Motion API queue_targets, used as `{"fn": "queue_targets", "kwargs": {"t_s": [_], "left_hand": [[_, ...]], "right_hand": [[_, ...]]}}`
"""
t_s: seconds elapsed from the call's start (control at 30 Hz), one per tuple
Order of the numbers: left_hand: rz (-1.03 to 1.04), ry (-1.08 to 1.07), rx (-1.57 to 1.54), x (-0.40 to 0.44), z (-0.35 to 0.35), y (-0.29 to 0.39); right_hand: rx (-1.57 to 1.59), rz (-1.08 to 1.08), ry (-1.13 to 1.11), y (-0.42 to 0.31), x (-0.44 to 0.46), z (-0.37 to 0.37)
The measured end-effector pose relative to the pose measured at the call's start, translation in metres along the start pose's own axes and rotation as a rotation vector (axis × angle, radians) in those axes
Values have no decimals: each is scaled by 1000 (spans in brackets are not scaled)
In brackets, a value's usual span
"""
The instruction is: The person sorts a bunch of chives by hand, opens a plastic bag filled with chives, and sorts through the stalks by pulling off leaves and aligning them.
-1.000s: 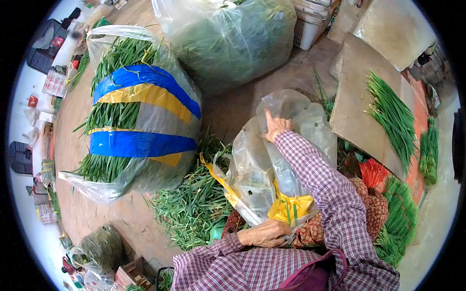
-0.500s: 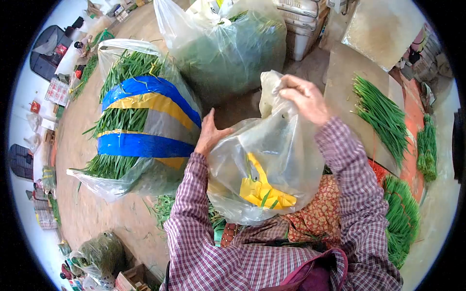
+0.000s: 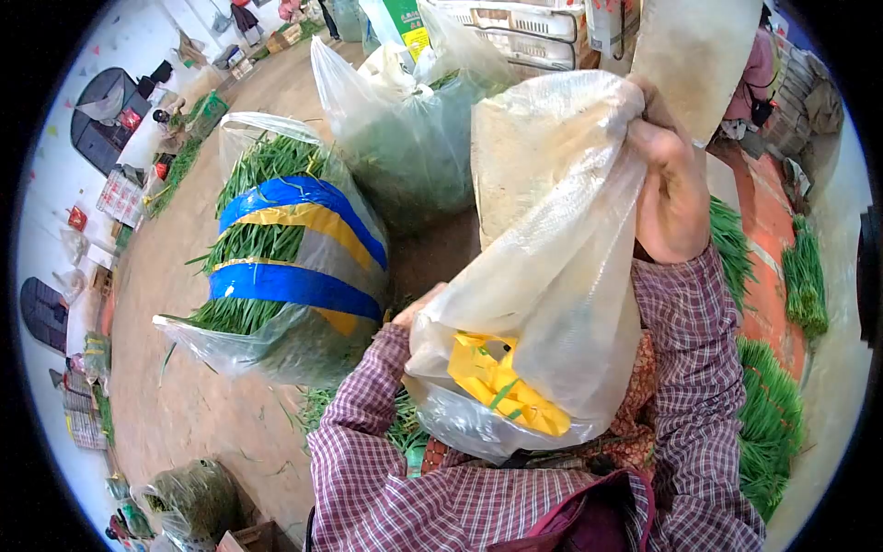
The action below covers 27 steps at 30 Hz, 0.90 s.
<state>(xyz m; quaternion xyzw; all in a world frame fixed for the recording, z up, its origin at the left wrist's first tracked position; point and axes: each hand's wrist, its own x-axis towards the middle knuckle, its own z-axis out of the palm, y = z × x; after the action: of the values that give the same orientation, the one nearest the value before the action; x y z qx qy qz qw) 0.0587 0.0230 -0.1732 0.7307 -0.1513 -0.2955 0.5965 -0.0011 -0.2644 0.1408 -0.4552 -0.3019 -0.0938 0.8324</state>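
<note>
Translucent plastic bag [image 3: 561, 258], raised in front of the checked shirt [image 3: 395, 501].
Bag film cloudy, wrinkled, sagging below. Left of bag: rounded bale of green stalks [image 3: 262, 239] with glossy blue bands [image 3: 285, 282]. Beyond bag: bulging clear sack [image 3: 405, 175], contents blurred by film. Right hand [image 3: 667, 179] clamped on bag's upper edge, some fingers hidden. Low on bag: crumpled yellow strip [image 3: 506, 382]. Left hand [image 3: 418, 306] at bag's left edge, partly covered; grip cannot be told. Count: one bag, one bale, two bands, one sack.

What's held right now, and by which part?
A translucent plastic bag: right hand grips its upper edge. Left hand is at its side, partly hidden; grip unclear.
</note>
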Motion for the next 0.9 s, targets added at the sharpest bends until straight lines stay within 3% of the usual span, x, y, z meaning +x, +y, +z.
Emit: {"fn": "queue_targets", "kwargs": {"t_s": [0.07,0.13,0.2,0.23,0.27,0.3,0.33,0.37,0.4,0.47,0.53,0.6,0.63,0.7,0.83,0.9], "left_hand": [[78,100,0,-3,-23,39],[170,294,-247,-25,-48,101],[330,448,-458,-49,-65,162],[337,528,-428,-67,-61,203],[496,574,-372,-80,-69,216],[458,551,-449,-91,-79,238],[533,786,-441,-106,-46,279],[704,728,-530,-103,-82,266],[769,869,-547,-109,-82,285],[850,783,-505,-128,-85,333],[928,694,-463,-138,-77,365],[1087,1012,119,-140,-61,377],[1122,863,41,-122,-97,367],[971,825,168,-116,-112,356],[1109,886,209,-135,-72,376],[1193,852,51,-155,-42,394]], "right_hand": [[64,-54,-58,-14,4,6],[-87,-313,-80,-27,6,7],[-392,-515,82,-40,3,-35],[-388,-525,79,-46,1,-39],[-497,-609,174,-52,-2,-40],[-606,-692,271,-57,-4,-41],[-168,-580,41,-73,-3,-39],[-164,-587,39,-75,-5,-34],[-133,-534,60,-75,-6,-23],[-296,-457,300,-74,-12,-22],[-577,-333,402,-61,-21,-54],[-818,-162,471,-48,-32,-91],[-814,-166,473,-39,-38,-105],[-914,113,519,-27,-41,-132],[-1009,45,475,-17,-45,-160],[-655,81,602,-19,-44,-153]]}}
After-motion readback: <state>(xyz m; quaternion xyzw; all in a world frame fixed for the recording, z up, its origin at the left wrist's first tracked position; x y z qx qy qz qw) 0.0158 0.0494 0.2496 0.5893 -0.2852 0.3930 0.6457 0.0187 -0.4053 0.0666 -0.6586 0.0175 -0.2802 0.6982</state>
